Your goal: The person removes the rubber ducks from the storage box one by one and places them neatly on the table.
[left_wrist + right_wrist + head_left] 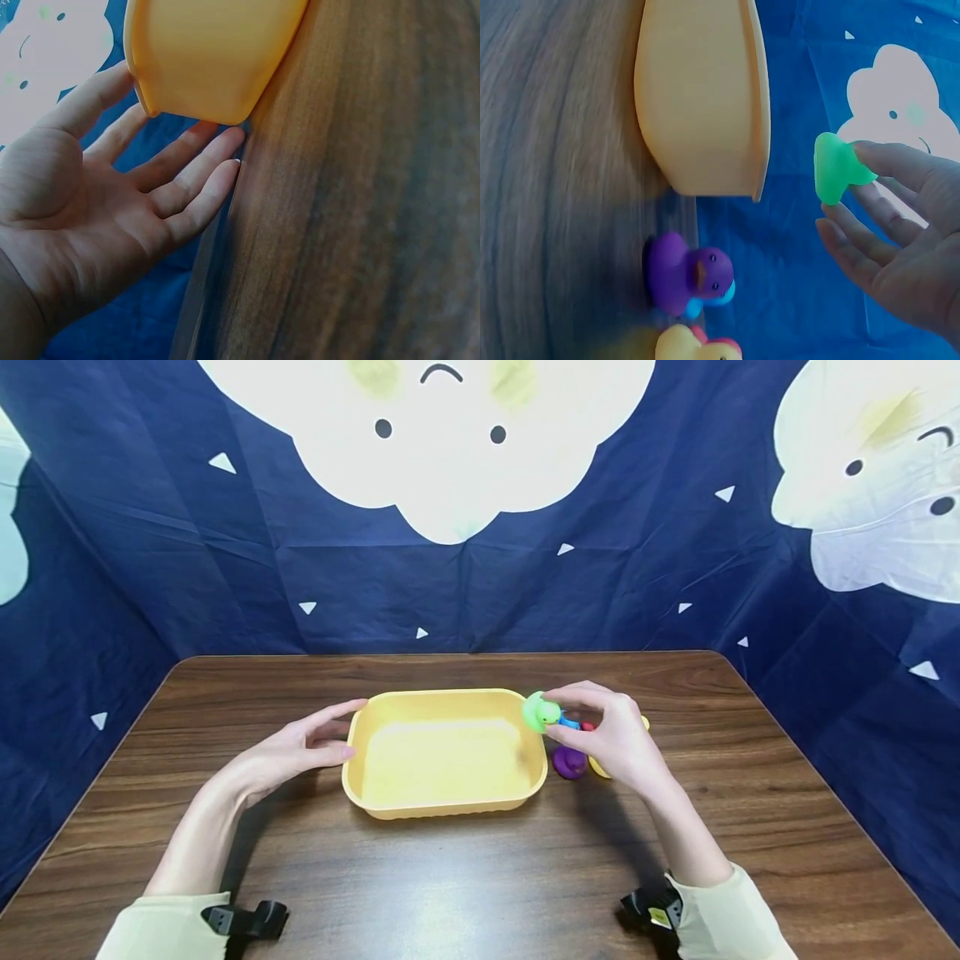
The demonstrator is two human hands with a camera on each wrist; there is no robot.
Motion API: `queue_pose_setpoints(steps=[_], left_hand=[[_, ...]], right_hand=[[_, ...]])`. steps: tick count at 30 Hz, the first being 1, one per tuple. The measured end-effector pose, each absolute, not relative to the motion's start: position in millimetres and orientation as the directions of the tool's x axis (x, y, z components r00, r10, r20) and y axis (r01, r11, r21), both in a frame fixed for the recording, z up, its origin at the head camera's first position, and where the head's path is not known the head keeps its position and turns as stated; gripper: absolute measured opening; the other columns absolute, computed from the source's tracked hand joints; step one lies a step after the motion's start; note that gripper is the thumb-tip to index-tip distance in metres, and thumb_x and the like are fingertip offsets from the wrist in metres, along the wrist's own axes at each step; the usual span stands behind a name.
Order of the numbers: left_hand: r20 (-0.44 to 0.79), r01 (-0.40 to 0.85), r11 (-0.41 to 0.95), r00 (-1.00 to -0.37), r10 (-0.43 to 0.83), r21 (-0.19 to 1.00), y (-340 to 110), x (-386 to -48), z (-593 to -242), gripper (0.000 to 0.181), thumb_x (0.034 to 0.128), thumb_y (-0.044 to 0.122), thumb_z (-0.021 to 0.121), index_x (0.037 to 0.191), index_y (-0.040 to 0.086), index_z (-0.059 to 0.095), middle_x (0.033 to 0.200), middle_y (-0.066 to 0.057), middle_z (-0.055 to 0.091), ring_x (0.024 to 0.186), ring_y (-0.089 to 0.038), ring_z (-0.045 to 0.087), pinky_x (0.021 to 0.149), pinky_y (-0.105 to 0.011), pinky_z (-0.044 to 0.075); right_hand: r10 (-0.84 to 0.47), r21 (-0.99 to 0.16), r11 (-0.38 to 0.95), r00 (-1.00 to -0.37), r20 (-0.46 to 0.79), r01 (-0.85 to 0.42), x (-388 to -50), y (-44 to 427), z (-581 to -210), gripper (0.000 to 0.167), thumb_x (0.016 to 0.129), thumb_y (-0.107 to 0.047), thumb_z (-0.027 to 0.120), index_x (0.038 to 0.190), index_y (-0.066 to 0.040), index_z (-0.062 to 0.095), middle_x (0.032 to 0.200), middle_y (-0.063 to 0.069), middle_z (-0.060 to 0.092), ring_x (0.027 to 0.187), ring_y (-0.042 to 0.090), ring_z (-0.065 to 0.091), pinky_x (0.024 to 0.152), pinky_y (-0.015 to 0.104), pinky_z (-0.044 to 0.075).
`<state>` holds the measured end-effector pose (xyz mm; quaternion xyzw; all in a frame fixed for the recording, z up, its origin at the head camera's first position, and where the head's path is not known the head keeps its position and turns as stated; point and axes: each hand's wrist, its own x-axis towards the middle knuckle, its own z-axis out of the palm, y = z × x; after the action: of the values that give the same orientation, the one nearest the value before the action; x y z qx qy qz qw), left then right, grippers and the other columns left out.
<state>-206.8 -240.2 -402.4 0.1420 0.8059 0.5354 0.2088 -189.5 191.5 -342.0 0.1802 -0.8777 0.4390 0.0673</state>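
A yellow plastic bin [442, 810] stands on the table, its inside bare. At its left end is my left hand [296, 747], fingers spread and loosely bent, thumb and fingertips against the rim and end wall [195, 82]. My right hand [603, 735] pinches a green rubber duck [538, 712] between thumb and fingers. The duck [836, 169] is held in the air above the bin's right end, higher than its rim. Close to that end, below the right hand, a purple rubber duck [569, 762] sits on the table.
Behind the purple duck are a blue toy [569, 721], a red one [588, 727] and a yellow duck [676, 345], partly hidden by the right hand. The wooden table [360, 877] ends at a dark blue cloth backdrop [375, 585] with white clouds.
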Motion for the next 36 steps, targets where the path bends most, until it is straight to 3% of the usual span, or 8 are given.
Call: queue_pose_setpoints(steps=[6,12,16,29,36], left_hand=[[-0.179,0.011,0.385,-0.874,0.452,0.923,-239.2,-205.8,-401.7,0.070,0.1006,0.024,0.066,0.162,0.022,0.032,0.151,-0.023,0.052,0.127,-0.018,0.059,0.096,-0.022,0.050],[-0.184,0.006,0.390,-0.874,0.450,0.921,-239.0,-206.0,-401.3,0.071,0.1005,0.025,0.066,0.162,0.023,0.031,0.151,-0.023,0.052,0.128,-0.018,0.059,0.097,-0.022,0.050],[-0.191,0.000,0.394,-0.874,0.446,0.919,-239.1,-205.7,-400.6,0.071,0.1003,0.026,0.067,0.162,0.023,0.031,0.151,-0.022,0.052,0.128,-0.017,0.059,0.097,-0.022,0.050],[-0.191,0.000,0.393,-0.874,0.446,0.920,-238.8,-204.7,-400.0,0.070,0.1002,0.026,0.066,0.162,0.024,0.032,0.151,-0.022,0.052,0.130,-0.022,0.058,0.098,-0.023,0.049],[-0.188,0.002,0.390,-0.874,0.448,0.921,-239.4,-204.6,-401.1,0.070,0.1003,0.025,0.066,0.161,0.024,0.032,0.152,-0.021,0.052,0.130,-0.021,0.058,0.098,-0.023,0.049]], right_hand=[[-0.229,-0.782,0.518,-0.936,0.265,-0.348,-187.2,205.2,-345.7,0.039,0.082,-0.005,0.086,0.119,-0.012,0.077,0.119,0.005,0.075,0.103,0.019,0.072,0.083,0.026,0.061],[-0.230,-0.753,0.548,-0.931,0.285,-0.366,-186.0,218.5,-347.3,0.039,0.082,-0.005,0.086,0.119,-0.010,0.077,0.118,0.007,0.075,0.099,0.007,0.070,0.086,0.029,0.061],[-0.231,-0.740,0.558,-0.927,0.295,-0.375,-185.2,226.2,-347.6,0.038,0.082,-0.007,0.086,0.119,-0.012,0.077,0.118,0.007,0.075,0.096,0.002,0.068,0.086,0.024,0.059],[-0.216,-0.771,0.514,-0.927,0.308,-0.376,-178.5,246.0,-353.0,0.036,0.083,0.000,0.082,0.119,-0.005,0.075,0.116,0.014,0.074,0.100,-0.004,0.067,0.087,0.025,0.060],[-0.208,-0.740,0.566,-0.931,0.299,-0.364,-175.3,259.1,-357.7,0.037,0.084,-0.002,0.083,0.120,-0.005,0.075,0.115,0.014,0.075,0.099,-0.007,0.067,0.084,0.021,0.059]])
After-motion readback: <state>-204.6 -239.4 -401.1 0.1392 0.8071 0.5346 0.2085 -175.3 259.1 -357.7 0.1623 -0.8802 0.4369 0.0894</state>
